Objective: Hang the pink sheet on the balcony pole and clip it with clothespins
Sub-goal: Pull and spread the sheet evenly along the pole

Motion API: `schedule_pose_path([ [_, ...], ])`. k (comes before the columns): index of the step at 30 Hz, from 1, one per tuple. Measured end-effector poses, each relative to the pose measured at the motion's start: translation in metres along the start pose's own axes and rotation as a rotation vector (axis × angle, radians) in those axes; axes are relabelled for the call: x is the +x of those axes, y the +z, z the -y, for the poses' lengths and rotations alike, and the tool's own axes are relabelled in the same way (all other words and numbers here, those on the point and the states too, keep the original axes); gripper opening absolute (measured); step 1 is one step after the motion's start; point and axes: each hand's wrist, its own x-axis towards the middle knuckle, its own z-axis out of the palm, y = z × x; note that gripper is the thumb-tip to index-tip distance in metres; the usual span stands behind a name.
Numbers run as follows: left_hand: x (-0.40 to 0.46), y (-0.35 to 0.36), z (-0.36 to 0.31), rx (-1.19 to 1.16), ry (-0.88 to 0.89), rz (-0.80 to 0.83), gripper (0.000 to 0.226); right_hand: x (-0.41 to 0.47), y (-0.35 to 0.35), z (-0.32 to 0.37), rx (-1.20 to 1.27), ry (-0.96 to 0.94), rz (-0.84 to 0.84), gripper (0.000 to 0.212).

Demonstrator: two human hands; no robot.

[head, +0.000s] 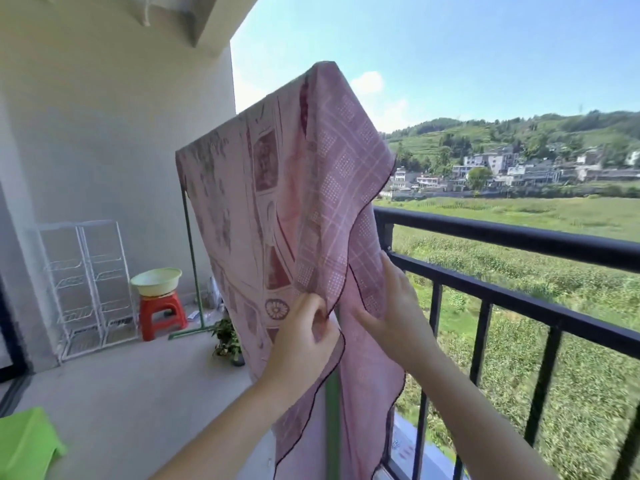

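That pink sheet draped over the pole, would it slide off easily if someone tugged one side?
Probably yes. The pink sheet looks thin and floppy, hanging in loose folds, and no clothespins show on it. The left hand pinches its edge and the cloth bunches there, so it likely weighs little. A sideways tug or wind might shift it along the pole.

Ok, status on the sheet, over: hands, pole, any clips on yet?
Left hand pinching pink sheet edge; right hand flat against it, fingers straight. Sheet draped over green rack. No clothespins visible. Black railing close on right.
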Motion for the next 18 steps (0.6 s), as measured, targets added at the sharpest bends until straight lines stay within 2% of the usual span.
schedule_pose_path([
  [3,0.003,-0.007,0.0,-0.028,0.025,0.034,0.019,0.037,0.02,0.014,-0.197,0.067,0.015,0.079],
  [4,0.003,-0.011,0.002,-0.035,0.038,0.056,0.018,0.045,0.025,0.011,-0.221,0.084,0.03,0.064],
  [6,0.003,-0.022,0.005,-0.057,0.043,0.119,0.012,0.056,0.024,0.002,-0.169,0.097,-0.016,0.006],
  [8,0.002,-0.034,0.011,-0.102,0.032,0.231,0.011,0.064,0.008,-0.007,-0.114,0.102,-0.086,0.031],
  [9,0.002,-0.038,0.014,-0.115,0.033,0.288,0.011,0.065,-0.005,-0.009,-0.073,0.122,-0.133,0.034],
  [13,-0.002,-0.038,0.014,-0.129,0.03,0.458,0.02,0.06,-0.056,-0.009,-0.028,0.082,-0.354,0.024],
  [18,0.012,0.008,-0.024,-0.213,0.075,0.553,0.013,0.048,-0.078,-0.008,0.034,0.084,-0.335,0.026],
])
